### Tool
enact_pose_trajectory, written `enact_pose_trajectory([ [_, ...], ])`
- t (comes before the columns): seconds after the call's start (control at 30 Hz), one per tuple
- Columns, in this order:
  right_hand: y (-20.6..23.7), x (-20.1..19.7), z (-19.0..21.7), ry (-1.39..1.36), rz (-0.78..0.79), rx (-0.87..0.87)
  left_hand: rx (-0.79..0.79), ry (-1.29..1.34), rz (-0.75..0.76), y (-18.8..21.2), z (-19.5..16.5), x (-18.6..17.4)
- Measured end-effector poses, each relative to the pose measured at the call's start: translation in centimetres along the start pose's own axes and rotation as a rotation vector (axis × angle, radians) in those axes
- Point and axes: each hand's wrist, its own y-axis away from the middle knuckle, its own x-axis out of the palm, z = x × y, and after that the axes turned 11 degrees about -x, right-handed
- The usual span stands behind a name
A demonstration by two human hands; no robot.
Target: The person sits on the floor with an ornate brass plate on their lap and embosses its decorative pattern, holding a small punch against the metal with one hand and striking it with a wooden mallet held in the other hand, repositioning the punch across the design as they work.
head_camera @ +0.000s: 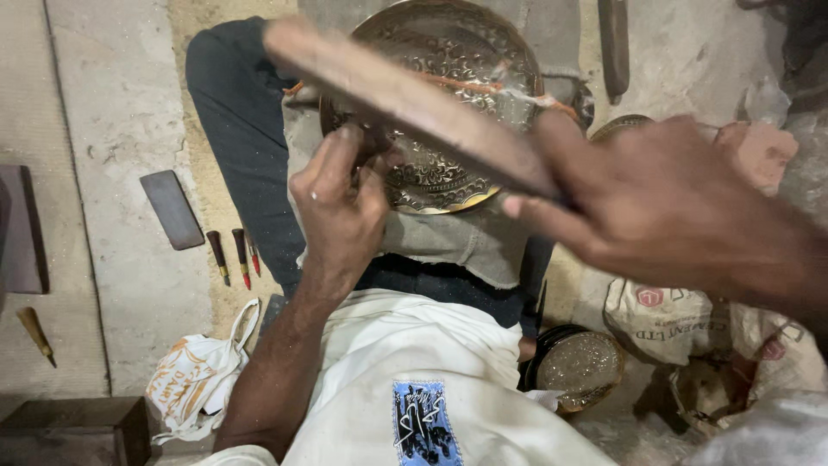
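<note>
A round engraved brass plate (448,65) rests on my lap over a grey cloth (457,242). My left hand (341,203) is closed around a small tool pressed against the plate's lower left rim; the tool's tip is hidden by my fingers. My right hand (664,203) grips a long wooden stick (405,99) that slants up to the left across the plate, blurred by motion.
On the concrete floor at left lie a flat dark stone (172,209), three small chisels (233,256) and another tool (36,335). A white bag (194,375) sits lower left. A second round metal dish (580,367) and printed sacks (681,324) lie at right.
</note>
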Motion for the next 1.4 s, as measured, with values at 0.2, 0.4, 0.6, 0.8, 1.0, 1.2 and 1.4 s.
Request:
enact_pose_trajectory([
  [0.2,0.0,-1.0,0.6,-0.259,-0.034,-0.006,-0.025,-0.041,-0.024,0.2,-0.4,-0.5],
  [0.4,-0.1,0.6,-0.2,-0.406,-0.464,-0.164,-0.013,0.030,-0.006,0.2,-0.2,-0.2],
  [0.6,-0.1,0.4,-0.1,-0.367,-0.629,-0.248,-0.029,0.013,0.025,0.1,0.4,-0.1],
  [0.8,-0.1,0.2,0.0,-0.299,-0.421,-0.130,0.010,-0.008,0.014,0.1,0.6,-0.5],
  [1.0,-0.2,0.5,0.2,-0.141,0.058,0.051,-0.009,-0.021,0.016,-0.2,0.8,0.0],
  [1.2,-0.5,-0.4,0.6,-0.281,-0.172,-0.068,0.000,-0.072,0.013,-0.1,0.7,-0.6],
  [1.4,-0.7,1.1,0.3,-0.462,-0.493,-0.122,0.031,0.046,0.015,-0.1,0.4,-0.5],
])
